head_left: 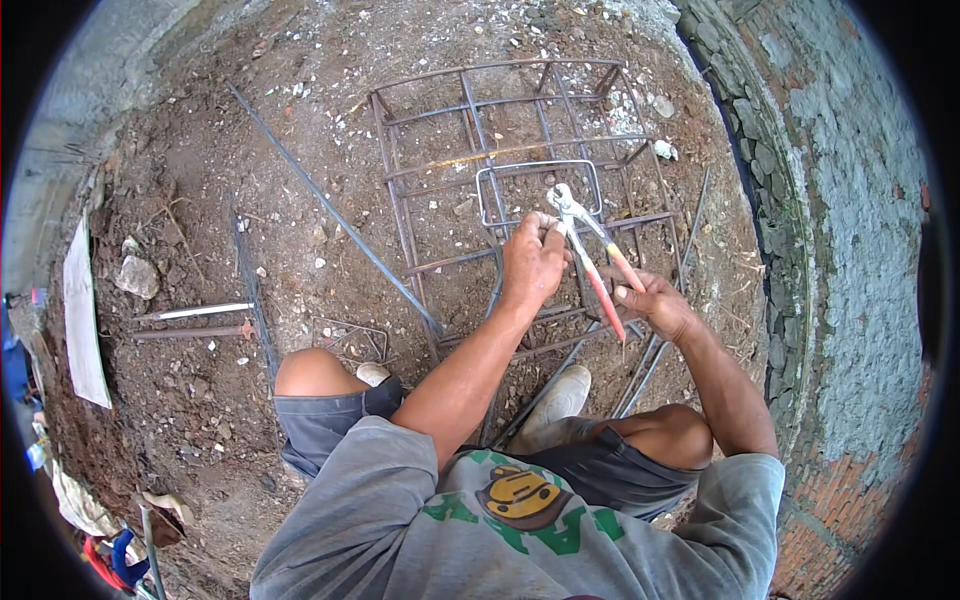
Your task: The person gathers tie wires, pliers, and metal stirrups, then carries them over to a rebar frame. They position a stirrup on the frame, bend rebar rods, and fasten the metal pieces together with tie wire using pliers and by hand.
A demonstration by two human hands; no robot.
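A pair of pincers (pixel 587 228) with a pale metal head and worn orange-red handles is held in front of me. My right hand (pixel 655 306) is closed on the handles, which stand spread apart. My left hand (pixel 535 262) is in a pinch beside the pincers' head, at the lower side of a bent rectangular steel stirrup (pixel 478 190); what its fingertips hold is hidden. Beneath both hands lies a rusty rebar cage (pixel 400 215), its bars crossing in a grid.
A long steel bar (pixel 325 200) lies slantwise on the dirt left of the cage. Further left are a pale flat board (pixel 83 310), a stone (pixel 137 277) and short metal pieces (pixel 195 311). A rough plastered wall (pixel 850 220) bounds the right side. My shoe (pixel 562 398) rests near the cage's front.
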